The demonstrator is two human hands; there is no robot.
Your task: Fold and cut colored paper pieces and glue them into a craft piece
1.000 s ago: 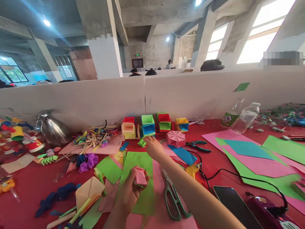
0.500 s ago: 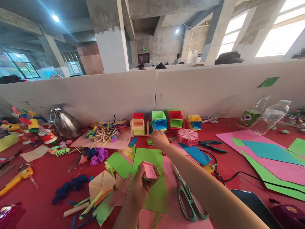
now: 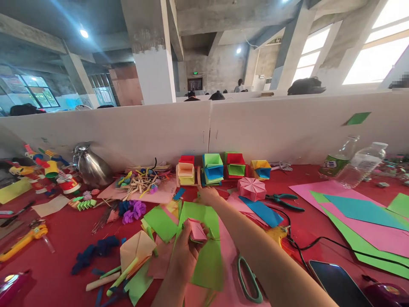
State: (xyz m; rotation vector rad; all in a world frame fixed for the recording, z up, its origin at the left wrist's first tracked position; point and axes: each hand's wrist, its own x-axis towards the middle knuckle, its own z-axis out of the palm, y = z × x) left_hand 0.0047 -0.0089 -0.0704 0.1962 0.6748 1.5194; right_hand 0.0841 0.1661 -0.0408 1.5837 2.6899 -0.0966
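A small stack of folded pink paper [image 3: 197, 230] is gripped between the thumb and fingers of my left hand [image 3: 184, 251], low over green paper sheets [image 3: 209, 264]. My right hand [image 3: 209, 196] reaches forward across the table, its fingers drawn together at a small green paper scrap [image 3: 198, 197], mostly hidden under them. Just beyond stand folded paper boxes: a blue and green one [image 3: 213, 167], a peach and yellow one [image 3: 186, 171], and a red and green one [image 3: 235, 165]. My right forearm partly covers the green-handled scissors [image 3: 248, 279].
A pink pleated paper piece [image 3: 252, 189] and pliers [image 3: 284, 202] lie to the right, near a phone [image 3: 338, 283] and black cable. Large coloured sheets [image 3: 361, 209] and plastic bottles [image 3: 362, 166] sit farther right. Craft sticks [image 3: 143, 181] and a metal jug [image 3: 92, 166] are at the left.
My right hand has pulled back slightly from the blue and green box and now covers most of the green scrap. My left hand still holds the pink paper. The view has tilted slightly.
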